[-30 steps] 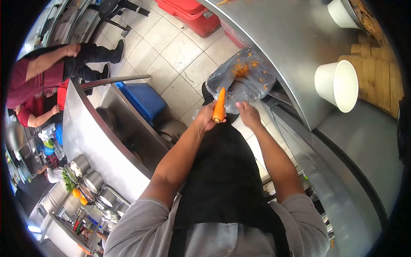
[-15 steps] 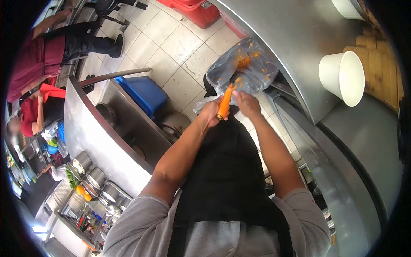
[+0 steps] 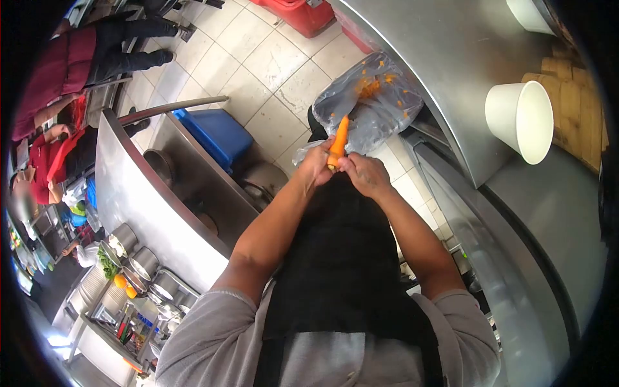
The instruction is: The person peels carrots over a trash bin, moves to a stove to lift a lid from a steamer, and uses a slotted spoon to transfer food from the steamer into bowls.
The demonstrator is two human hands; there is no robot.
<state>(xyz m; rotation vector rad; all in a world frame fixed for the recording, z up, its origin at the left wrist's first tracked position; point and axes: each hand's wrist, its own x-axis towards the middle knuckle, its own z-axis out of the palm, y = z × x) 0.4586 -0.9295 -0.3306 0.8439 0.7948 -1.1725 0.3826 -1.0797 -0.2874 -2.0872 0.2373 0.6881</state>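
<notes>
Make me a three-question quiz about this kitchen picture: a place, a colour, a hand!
1. Where is the clear plastic bag of orange peelings?
A. beyond the long orange carrot
B. inside a blue bin
C. on a wooden board
2. What colour is the round paper tub on the steel counter?
A. black
B. white
C. green
3. What is the left hand doing?
A. lying open
B. gripping the carrot
C. holding a spoon
A: it lies past the carrot's tip. B: it looks plain white. B: it wraps the carrot's lower end.
</notes>
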